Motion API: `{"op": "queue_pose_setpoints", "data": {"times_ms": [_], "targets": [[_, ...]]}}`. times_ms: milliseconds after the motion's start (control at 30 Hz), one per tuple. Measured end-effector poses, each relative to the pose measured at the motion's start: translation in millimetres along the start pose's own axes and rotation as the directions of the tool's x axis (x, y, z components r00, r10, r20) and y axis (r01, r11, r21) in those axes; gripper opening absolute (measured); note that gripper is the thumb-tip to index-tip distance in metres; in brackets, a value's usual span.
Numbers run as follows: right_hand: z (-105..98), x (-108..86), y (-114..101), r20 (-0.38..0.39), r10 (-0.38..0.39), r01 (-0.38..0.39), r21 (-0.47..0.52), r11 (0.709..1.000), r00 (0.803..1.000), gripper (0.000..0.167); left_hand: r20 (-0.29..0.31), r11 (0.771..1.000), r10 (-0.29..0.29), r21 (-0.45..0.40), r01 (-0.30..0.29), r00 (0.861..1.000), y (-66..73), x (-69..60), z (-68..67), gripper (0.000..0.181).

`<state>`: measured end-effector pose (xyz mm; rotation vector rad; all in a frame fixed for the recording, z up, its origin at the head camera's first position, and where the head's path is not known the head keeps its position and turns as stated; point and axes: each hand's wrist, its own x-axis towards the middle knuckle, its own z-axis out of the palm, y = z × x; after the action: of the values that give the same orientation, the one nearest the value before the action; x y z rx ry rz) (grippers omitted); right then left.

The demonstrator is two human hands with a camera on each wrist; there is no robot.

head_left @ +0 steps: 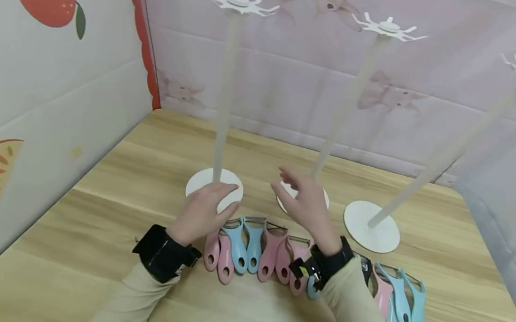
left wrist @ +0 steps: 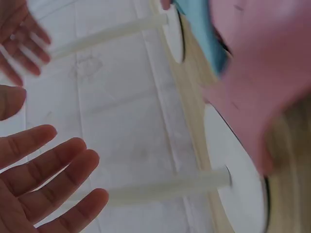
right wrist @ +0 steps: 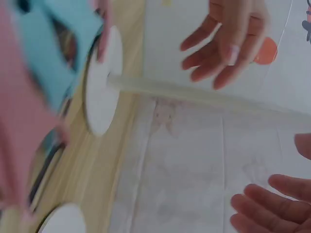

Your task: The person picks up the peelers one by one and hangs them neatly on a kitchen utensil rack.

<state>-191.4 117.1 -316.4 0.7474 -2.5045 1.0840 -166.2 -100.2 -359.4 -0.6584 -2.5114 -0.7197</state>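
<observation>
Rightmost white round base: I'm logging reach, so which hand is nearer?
Right: the right hand is left of the rightmost base, near the middle base; the left hand is farther left, near the leftmost base.

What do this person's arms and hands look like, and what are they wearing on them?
Both arms have long, plain beige sleeves. Around each wrist sits a wide black band; the device at the right wrist is small and dark, with a yellowish mark. The fingers are bare, without gloves.
</observation>
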Motion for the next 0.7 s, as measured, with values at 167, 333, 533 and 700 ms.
{"op": "queue_pose_setpoints", "data": {"times_ms": [167, 333, 533, 700], "targets": [[17.9, 41.3, -19.2, 0.041, 0.058, -0.066, 0.206, 0.976, 0.997, 0.043, 0.074, 0.999, -0.034, 0.025, 0.032, 0.997, -12.2, -13.0, -10.7, 0.024], [36.8, 80.8, -32.5, 0.068, 0.135, -0.151, 0.371, 0.916, 0.989, 0.056, 0.229, 1.0, -0.013, -0.001, 0.014, 0.973, -21.4, -18.3, -12.3, 0.024], [58.3, 116.7, -42.0, 0.121, 0.25, -0.274, 0.572, 0.773, 0.961, 0.063, 0.338, 0.996, 0.07, -0.071, -0.049, 0.938, -28.8, -27.9, -9.1, 0.025], [74.3, 132.1, -48.8, 0.127, 0.244, -0.263, 0.678, 0.686, 0.962, 0.046, 0.366, 0.993, 0.116, -0.068, -0.098, 0.924, -32.1, -34.4, -5.2, 0.027]]}}
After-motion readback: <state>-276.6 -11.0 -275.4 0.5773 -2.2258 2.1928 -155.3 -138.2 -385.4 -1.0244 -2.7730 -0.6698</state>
